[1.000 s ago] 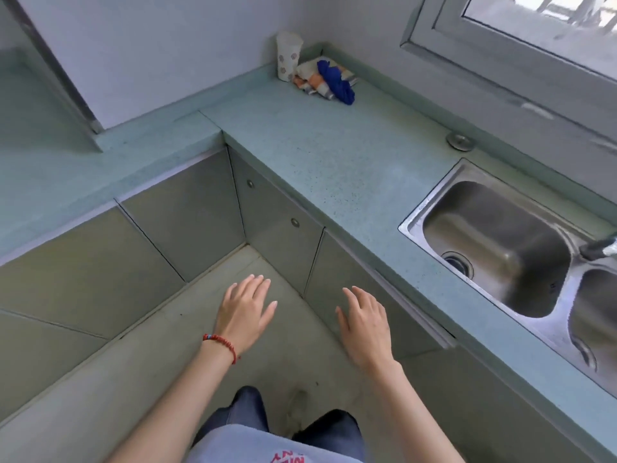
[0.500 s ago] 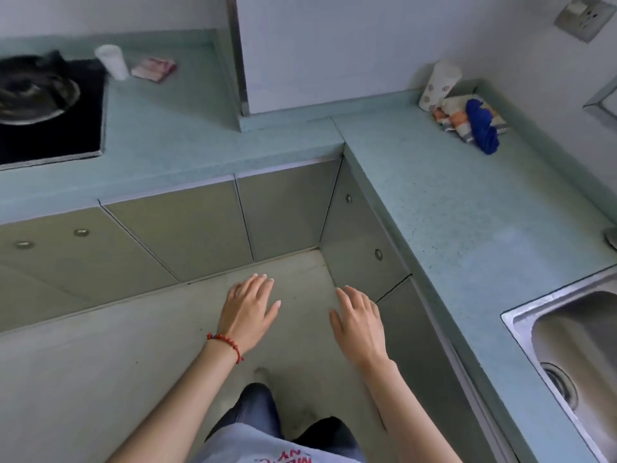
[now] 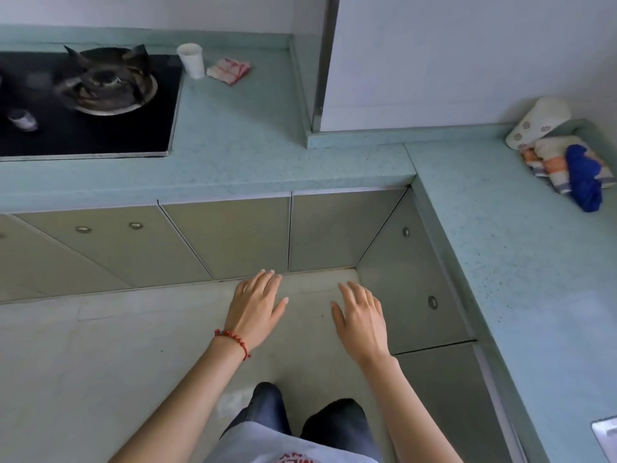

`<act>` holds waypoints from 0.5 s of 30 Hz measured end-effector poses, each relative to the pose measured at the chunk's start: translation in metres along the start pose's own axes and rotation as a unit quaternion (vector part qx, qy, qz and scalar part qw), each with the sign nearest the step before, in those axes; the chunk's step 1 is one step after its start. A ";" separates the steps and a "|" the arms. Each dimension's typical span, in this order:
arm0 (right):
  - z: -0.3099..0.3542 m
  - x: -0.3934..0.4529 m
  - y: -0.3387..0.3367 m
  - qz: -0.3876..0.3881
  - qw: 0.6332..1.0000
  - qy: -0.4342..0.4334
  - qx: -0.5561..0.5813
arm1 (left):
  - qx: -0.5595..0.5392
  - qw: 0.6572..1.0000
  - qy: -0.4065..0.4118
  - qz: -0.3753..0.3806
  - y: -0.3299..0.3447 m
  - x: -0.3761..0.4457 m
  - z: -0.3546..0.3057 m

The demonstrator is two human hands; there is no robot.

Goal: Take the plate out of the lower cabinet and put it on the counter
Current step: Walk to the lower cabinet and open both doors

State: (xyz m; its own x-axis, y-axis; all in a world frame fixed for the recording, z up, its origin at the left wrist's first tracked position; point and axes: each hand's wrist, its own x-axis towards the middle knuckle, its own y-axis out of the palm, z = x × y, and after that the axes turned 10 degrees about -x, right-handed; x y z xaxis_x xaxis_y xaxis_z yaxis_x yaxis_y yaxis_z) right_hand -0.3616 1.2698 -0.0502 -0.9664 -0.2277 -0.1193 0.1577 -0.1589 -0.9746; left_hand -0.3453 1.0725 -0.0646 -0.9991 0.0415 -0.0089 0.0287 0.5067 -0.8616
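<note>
No plate is visible. The lower cabinets (image 3: 227, 235) run under an L-shaped pale green counter (image 3: 233, 145), and all their grey doors are closed, with small round knobs. My left hand (image 3: 255, 307), with a red bead bracelet at the wrist, hovers palm down over the floor with its fingers apart, holding nothing. My right hand (image 3: 362, 317) is beside it, also flat and empty, just left of the corner cabinet door (image 3: 410, 285).
A black hob with a dark wok (image 3: 107, 81) sits at the left of the counter. A white cup (image 3: 191, 60) and a folded cloth (image 3: 228, 70) lie beside it. A patterned cup, rags and a blue cloth (image 3: 584, 177) fill the right corner. The sink's corner (image 3: 606, 436) shows at lower right.
The view has swung left, away from the sink and window, bringing the hob and the left run of cabinets into sight. Both hands stay outstretched, open and empty.
</note>
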 end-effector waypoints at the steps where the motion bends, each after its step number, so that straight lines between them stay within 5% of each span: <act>1: 0.002 0.006 0.001 0.000 1.000 0.002 0.005 | -0.003 1.000 -0.004 0.001 0.000 0.005 0.003; 15: -0.005 0.118 0.014 0.005 0.997 -0.034 0.076 | -0.048 0.994 -0.096 -0.020 0.026 0.094 0.025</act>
State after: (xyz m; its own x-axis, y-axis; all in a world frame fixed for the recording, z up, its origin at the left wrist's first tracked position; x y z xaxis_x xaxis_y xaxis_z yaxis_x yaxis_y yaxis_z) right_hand -0.4745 1.2459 -0.0785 -0.9493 -0.2944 -0.1100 0.2007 -0.2986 -0.9331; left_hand -0.4389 1.0682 -0.1000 -0.9869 -0.1402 -0.0805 -0.0168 0.5842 -0.8115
